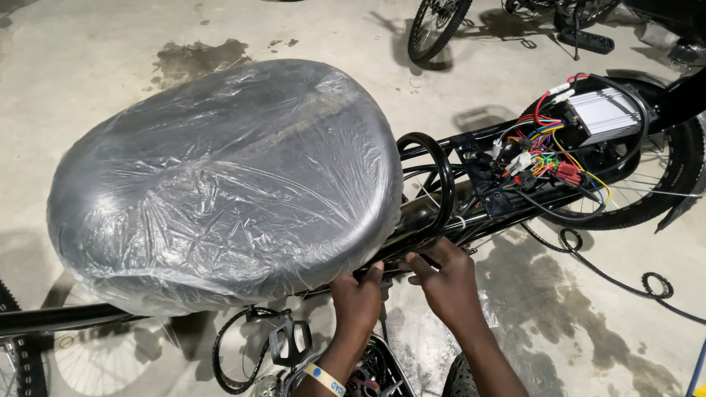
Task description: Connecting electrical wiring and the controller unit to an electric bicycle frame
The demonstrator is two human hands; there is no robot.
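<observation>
Below, hands touching plastic-wrapped grey saddle underside.

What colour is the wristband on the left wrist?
The wristband is pale yellow with a blue round mark, seen in the head view.

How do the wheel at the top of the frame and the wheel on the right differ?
The top wheel stands apart from the bike, thin-tyred and cut off by the frame edge; the right wheel sits in the bike being worked on and has a fatter tyre. The top wheel is bare, while the right wheel sits behind a silver controller box and coloured wires. Both are black with thin spokes.
</observation>
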